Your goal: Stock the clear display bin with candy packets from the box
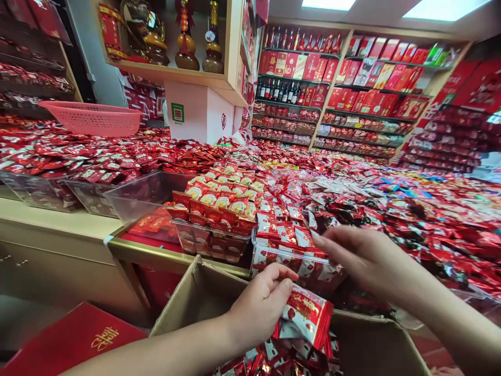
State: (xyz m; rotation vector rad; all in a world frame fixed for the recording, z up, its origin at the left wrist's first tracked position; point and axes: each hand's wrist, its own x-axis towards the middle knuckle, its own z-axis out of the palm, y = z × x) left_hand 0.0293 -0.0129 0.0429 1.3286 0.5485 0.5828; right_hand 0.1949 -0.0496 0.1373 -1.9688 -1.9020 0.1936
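My left hand [264, 297] is closed on a red-and-white candy packet [307, 313] above an open cardboard box [195, 292]. At least one more packet seems to be under it in that grip. Loose packets of the same look [274, 357] lie inside the box below. My right hand [356, 248] is over the front right of a clear plastic bin [297, 256], its fingers stretched out towards standing rows of the same packets [287, 232]. Whether its fingertips touch a packet I cannot tell.
Left of that bin stands another with stacked red-and-gold packets [223, 201]. Behind spread heaps of wrapped sweets [352, 183]. A pink basket [94, 119] rests at the back left. A gold-edged counter [148, 248] borders the box, and a red case [78, 339] is at lower left.
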